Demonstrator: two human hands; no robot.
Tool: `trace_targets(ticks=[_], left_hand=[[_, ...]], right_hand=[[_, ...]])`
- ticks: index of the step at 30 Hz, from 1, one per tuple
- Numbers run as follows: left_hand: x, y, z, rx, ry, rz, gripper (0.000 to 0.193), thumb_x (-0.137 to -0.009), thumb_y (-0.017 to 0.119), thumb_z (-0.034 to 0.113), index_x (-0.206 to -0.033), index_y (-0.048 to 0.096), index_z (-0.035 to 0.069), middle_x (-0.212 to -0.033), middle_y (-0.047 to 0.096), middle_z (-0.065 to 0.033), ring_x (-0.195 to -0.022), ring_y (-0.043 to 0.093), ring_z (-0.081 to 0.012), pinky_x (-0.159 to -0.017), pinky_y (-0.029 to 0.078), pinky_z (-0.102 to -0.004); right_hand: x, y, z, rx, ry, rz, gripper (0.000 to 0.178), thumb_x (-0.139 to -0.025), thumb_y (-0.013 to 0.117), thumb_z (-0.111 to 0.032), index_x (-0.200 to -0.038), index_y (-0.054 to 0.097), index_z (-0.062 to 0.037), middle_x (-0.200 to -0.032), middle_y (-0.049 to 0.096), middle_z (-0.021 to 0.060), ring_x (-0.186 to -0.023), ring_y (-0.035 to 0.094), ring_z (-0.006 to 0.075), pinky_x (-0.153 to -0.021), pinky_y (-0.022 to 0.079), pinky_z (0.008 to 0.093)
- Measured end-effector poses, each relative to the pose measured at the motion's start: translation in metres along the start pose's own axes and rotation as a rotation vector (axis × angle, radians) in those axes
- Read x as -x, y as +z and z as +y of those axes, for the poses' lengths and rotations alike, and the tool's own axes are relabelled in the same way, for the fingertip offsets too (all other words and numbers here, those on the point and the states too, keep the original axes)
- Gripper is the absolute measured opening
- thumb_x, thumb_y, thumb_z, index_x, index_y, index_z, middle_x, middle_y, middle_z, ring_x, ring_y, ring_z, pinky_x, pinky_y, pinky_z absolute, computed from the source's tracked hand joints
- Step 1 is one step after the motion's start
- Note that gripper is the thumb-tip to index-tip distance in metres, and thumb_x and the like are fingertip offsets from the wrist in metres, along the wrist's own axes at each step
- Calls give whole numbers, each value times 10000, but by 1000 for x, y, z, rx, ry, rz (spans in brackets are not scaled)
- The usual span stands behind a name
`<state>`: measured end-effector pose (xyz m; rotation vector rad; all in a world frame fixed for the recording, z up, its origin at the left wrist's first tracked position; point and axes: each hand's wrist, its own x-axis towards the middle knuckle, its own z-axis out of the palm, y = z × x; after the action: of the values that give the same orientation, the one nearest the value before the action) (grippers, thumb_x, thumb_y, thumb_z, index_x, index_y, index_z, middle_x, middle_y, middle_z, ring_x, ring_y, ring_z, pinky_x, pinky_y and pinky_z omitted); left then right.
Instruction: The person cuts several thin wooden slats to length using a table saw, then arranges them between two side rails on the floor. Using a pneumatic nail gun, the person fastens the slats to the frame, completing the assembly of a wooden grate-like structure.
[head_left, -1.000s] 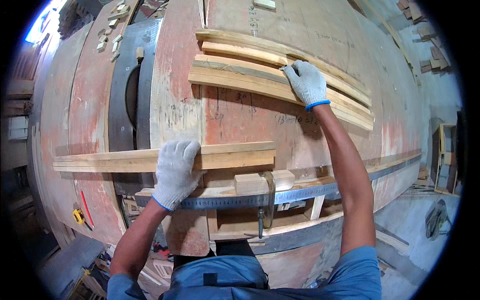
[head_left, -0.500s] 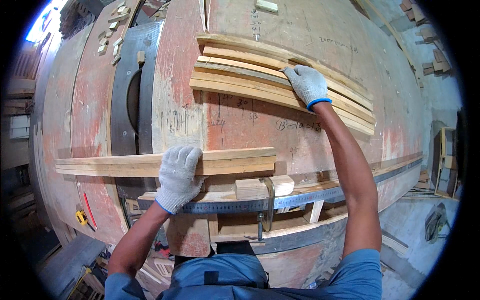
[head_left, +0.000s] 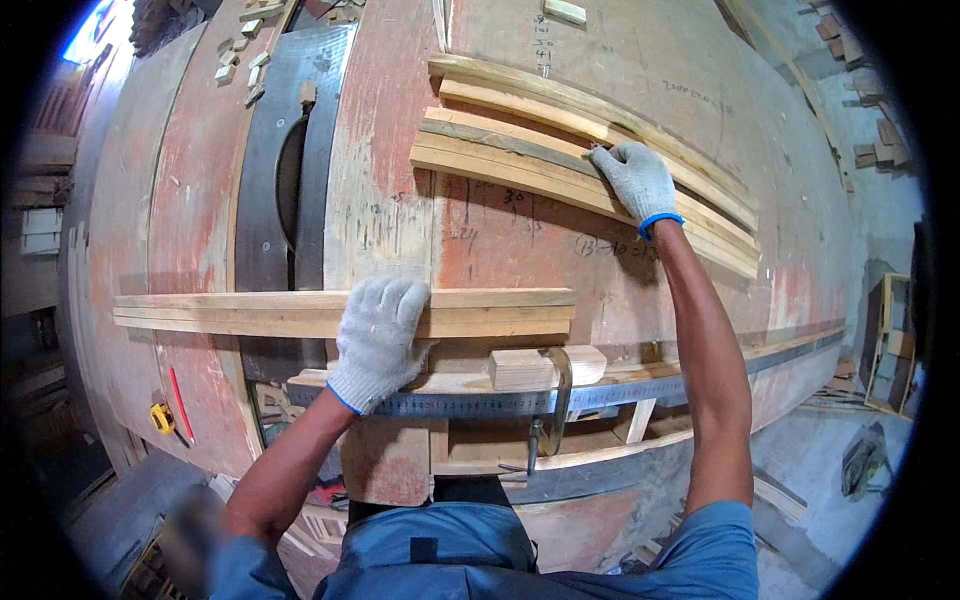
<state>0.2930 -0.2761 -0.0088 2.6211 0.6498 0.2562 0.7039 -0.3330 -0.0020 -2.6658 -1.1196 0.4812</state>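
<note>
My left hand (head_left: 382, 338) is clasping the near wooden battens (head_left: 492, 315), which are lying across the dark metal plate (head_left: 262, 200); my right hand (head_left: 640, 183) is covering the far battens (head_left: 505, 142), its closure hidden. I'm wanting even pressure so neither group is slipping.

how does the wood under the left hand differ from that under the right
The left bundle runs nearly level across the view; the right pile slants down rightward. The left bundle sits tight together, while the right pile shows gaps. The left bundle crosses the dark metal plate; the right pile lies right of it. Both are long wooden strips.
</note>
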Motion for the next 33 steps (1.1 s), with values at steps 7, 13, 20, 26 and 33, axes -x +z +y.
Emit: trace_targets(ticks=[7,13,20,26,33], left_hand=[[0,1,-1,-9,12,5,764,-643,892,186,-1303,516,104,-1212,581,-133,-1154,552,-368,-1000,434,-495],[-1,1,2,-7,25,21,727,-661,881,217,-1283,529,81,-1168,580,-135,-1129,555,-362,-1001,428,-490],[-3,5,2,-14,18,34,677,-673,847,172,-1270,536,99,-1161,584,-137,-1115,557,-366,-976,438,-494],[-1,-1,-11,-30,17,19,545,-692,820,179,-1156,553,74,-1097,583,-146,-1054,564,-352,-939,453,-478],[11,-13,-18,52,101,137,360,-766,710,103,-1094,564,67,-974,570,-139,-939,589,-377,-840,466,-506]], right_hand=[[-25,6,10,98,-11,69,776,-938,491,-736,-801,755,-20,-868,717,264,-862,698,450,-811,522,533],[-26,-7,12,41,13,111,766,-949,474,-732,-816,758,-32,-885,715,262,-862,697,449,-809,520,529],[0,-71,26,-135,-128,406,625,-1028,496,-584,-979,762,-20,-686,587,161,-639,547,265,-662,453,440],[67,-76,46,-178,-78,416,483,-1060,591,-433,-880,708,0,-636,426,-6,-621,418,87,-585,384,325],[120,-54,79,-268,20,460,580,-1068,581,-460,-708,474,-18,-658,385,-16,-657,369,104,-575,316,352]])
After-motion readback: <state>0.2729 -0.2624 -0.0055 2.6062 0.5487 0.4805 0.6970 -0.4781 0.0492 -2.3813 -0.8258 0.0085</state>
